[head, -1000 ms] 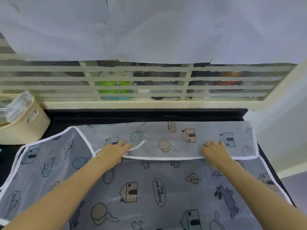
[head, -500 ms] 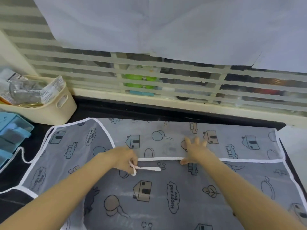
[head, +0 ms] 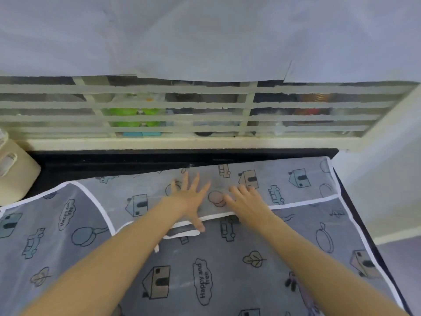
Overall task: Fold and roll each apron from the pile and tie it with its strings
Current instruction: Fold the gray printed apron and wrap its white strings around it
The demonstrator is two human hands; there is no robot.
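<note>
grey see-through apron (head: 227, 270) with little houses, cars and leaves drawn on it lies spread flat over a black table (head: 114, 163), and it covers most of the top. its far edge is folded back toward the person, so a long strip with a white hem lies on top of the rest. behind the table runs a cream window grille (head: 205, 119) with pale paper sheets (head: 205, 35) hanging over the glass above it. a cream basket (head: 13, 172) sits at the far left edge of the table, just beside the apron. the left hand (head: 190, 197) lies flat on the folded strip with its fingers spread wide and its thumb reaching down past the hem. the right hand (head: 246, 201) lies flat just beside it, fingers straight and pressed on the same strip. a white apron string (head: 182, 234) lies loose on the cloth under the left thumb.
</note>
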